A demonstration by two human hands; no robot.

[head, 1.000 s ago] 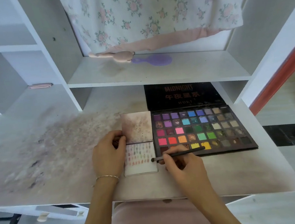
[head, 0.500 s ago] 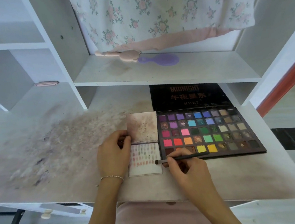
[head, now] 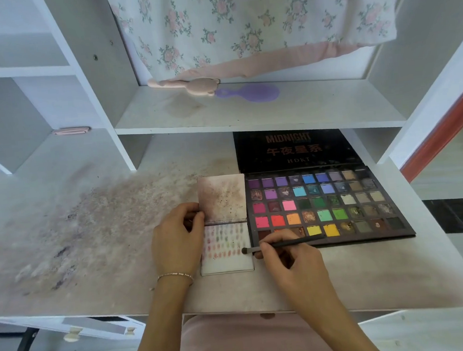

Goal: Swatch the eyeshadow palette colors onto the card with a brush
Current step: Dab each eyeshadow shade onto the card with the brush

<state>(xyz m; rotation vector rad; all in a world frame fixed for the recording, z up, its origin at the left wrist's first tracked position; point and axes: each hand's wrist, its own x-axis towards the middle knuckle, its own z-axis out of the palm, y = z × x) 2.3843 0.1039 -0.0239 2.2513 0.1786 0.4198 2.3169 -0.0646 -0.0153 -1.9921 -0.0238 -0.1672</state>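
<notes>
While the right hand (head: 286,257) pinches the brush (head: 283,244) low on its handle, the dark tip sits at the right edge of the card (head: 227,264), level with the lowest row of colour marks. The handle trails back over the front edge of the palette (head: 329,206), which lies open just to the right of the card, touching or nearly touching it. Compared with a second ago, the tip has hardly shifted against the card; it was already at this same spot, so what looks like movement is mostly the camera coming closer. I judge that to mean a dab is being laid down here, or is about to be, and not a trip back for more colour.

The left hand (head: 178,240) rests along the card's left side, its fingers curled round the edge of the stained flap (head: 222,199) that stands folded up behind the card (keeping the whole thing from sliding, I would guess). It has stayed put across the last second.

Several rows of small swatches already fill the upper part of the card, with white space below them, so the job seems well along but not finished. Loose powder dusts the desk (head: 89,214) to the left.
</notes>
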